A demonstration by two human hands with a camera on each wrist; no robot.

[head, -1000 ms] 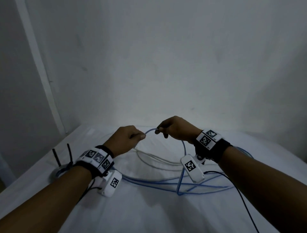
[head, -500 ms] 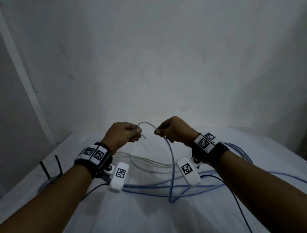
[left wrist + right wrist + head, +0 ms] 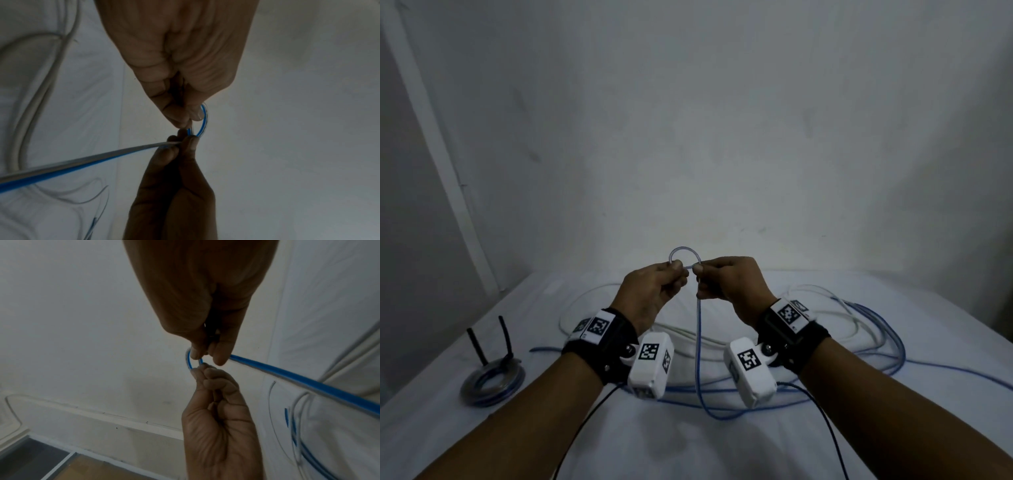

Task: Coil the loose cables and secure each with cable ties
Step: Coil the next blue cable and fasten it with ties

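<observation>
Two hands pinch one blue cable (image 3: 698,342), bent into a small loop. Left hand (image 3: 650,294) and right hand (image 3: 732,287) nearly touch above the table (image 3: 619,455).

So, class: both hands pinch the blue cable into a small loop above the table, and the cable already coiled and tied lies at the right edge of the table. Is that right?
Not quite. Both the left hand and the right hand do pinch the blue cable into a small loop, but the coiled cable with its black ties lies at the left edge of the table, as the head view shows.
</observation>
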